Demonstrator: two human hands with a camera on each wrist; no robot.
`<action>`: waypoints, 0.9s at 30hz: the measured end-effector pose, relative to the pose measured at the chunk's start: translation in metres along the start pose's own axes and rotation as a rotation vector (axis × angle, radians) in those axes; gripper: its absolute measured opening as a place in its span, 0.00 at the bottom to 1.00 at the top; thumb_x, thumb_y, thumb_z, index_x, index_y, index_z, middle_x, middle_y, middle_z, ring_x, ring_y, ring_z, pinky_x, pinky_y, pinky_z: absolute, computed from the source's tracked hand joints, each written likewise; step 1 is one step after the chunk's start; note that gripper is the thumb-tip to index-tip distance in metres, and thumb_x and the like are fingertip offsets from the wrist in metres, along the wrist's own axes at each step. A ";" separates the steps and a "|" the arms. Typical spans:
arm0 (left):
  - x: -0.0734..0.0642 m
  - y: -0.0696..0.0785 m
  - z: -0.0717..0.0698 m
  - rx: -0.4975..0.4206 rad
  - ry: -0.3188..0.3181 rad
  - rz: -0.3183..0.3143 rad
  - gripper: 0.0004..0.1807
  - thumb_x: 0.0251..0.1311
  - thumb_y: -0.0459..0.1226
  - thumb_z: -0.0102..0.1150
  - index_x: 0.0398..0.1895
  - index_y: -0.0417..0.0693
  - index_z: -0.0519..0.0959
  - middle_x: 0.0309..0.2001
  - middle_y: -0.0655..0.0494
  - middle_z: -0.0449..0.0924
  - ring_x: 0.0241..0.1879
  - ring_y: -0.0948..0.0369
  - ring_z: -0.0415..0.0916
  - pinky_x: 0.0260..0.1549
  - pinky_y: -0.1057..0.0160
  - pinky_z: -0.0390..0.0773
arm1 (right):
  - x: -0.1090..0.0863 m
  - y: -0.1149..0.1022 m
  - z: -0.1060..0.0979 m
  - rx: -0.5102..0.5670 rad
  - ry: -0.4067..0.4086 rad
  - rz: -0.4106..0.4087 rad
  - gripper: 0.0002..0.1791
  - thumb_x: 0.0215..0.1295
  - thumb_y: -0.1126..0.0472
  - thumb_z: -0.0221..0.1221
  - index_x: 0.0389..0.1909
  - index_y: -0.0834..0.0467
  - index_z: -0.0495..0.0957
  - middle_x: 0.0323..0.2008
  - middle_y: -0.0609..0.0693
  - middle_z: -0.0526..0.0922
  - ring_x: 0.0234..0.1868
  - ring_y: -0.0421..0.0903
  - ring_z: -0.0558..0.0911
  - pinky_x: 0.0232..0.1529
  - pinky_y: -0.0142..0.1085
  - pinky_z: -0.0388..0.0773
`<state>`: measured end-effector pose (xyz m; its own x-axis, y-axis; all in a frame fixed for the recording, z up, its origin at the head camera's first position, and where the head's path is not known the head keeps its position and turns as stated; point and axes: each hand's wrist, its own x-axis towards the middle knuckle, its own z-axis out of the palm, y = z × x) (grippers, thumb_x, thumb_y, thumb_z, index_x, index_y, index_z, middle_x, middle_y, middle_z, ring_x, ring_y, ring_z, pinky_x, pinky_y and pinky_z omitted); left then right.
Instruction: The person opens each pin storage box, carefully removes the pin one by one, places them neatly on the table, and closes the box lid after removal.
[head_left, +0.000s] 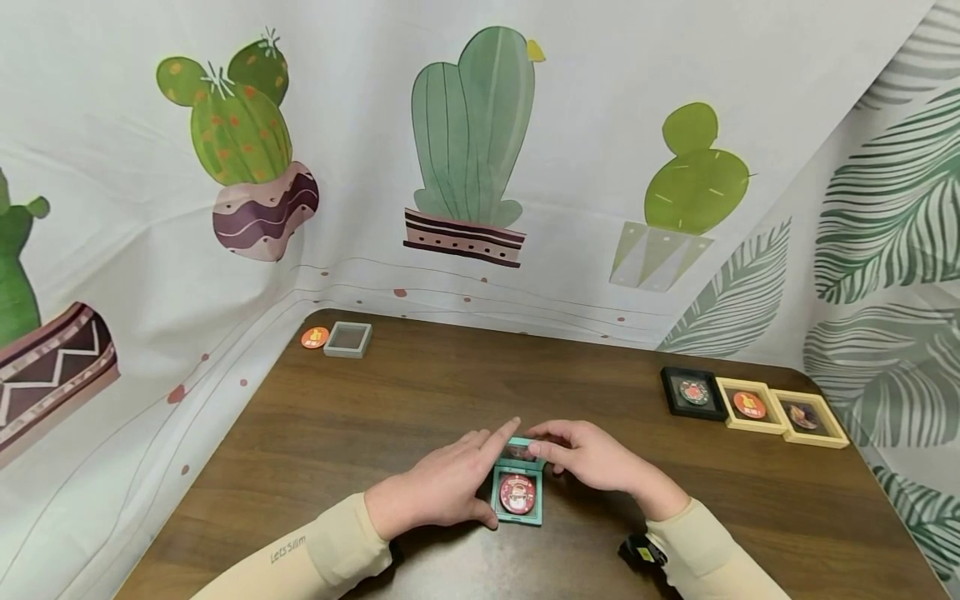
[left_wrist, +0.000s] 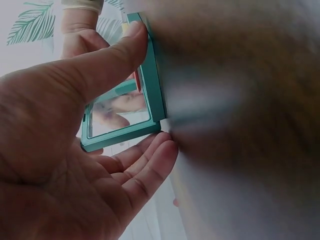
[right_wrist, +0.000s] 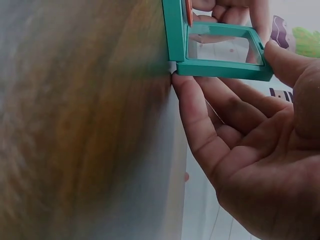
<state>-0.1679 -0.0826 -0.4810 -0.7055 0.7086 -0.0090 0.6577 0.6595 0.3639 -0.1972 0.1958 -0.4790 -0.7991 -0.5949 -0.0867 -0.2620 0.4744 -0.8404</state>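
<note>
A teal hinged display case [head_left: 521, 522] lies on the table between the hands, with a round red badge [head_left: 517, 493] in its base. Its clear-windowed lid [right_wrist: 220, 69] stands raised at the far side. From the left, my left hand [head_left: 442, 482] holds the case, thumb on the base's near-left edge and long fingers reaching behind the hinge side. The right hand [head_left: 596, 457] pinches the lid, its thumb on the lid's outer edge and its fingers behind it. In the right wrist view, one fingertip is right at the hinge corner.
At the far left of the wooden table [head_left: 465, 375] lie an orange round badge [head_left: 315, 337] and a grey case [head_left: 345, 355]. A black case [head_left: 697, 412] and two pale yellow cases [head_left: 753, 427], each with a round badge, line the right side. Cactus-print cloth [head_left: 585, 167] hangs behind.
</note>
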 end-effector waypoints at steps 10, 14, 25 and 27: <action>0.003 -0.003 0.000 -0.048 -0.010 -0.031 0.80 0.46 0.53 0.93 0.93 0.49 0.44 0.71 0.42 0.77 0.70 0.46 0.75 0.62 0.46 0.83 | -0.002 -0.002 -0.002 -0.064 0.075 -0.005 0.25 0.85 0.47 0.62 0.67 0.61 0.84 0.47 0.46 0.91 0.40 0.46 0.87 0.41 0.37 0.83; 0.002 -0.003 0.000 -0.054 -0.012 -0.034 0.80 0.46 0.54 0.93 0.93 0.49 0.43 0.71 0.42 0.77 0.70 0.47 0.75 0.63 0.47 0.83 | -0.008 -0.010 -0.008 -0.153 0.135 -0.033 0.27 0.83 0.45 0.64 0.69 0.60 0.83 0.52 0.45 0.90 0.48 0.43 0.87 0.48 0.40 0.84; 0.002 -0.003 -0.002 -0.059 -0.027 -0.047 0.80 0.47 0.54 0.92 0.94 0.51 0.41 0.74 0.39 0.74 0.75 0.42 0.72 0.66 0.43 0.81 | -0.028 -0.033 0.001 -0.567 0.202 -0.180 0.42 0.72 0.41 0.74 0.80 0.55 0.73 0.69 0.53 0.81 0.51 0.50 0.89 0.46 0.48 0.88; 0.002 -0.003 -0.002 -0.060 -0.029 -0.049 0.81 0.47 0.54 0.92 0.94 0.52 0.41 0.75 0.38 0.74 0.76 0.41 0.71 0.66 0.43 0.80 | -0.030 -0.035 0.007 -0.625 0.208 -0.187 0.47 0.67 0.40 0.78 0.80 0.56 0.71 0.68 0.54 0.79 0.48 0.49 0.89 0.43 0.47 0.88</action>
<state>-0.1716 -0.0832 -0.4805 -0.7282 0.6832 -0.0550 0.6047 0.6782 0.4177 -0.1603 0.1932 -0.4509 -0.7810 -0.5960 0.1868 -0.6190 0.6984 -0.3593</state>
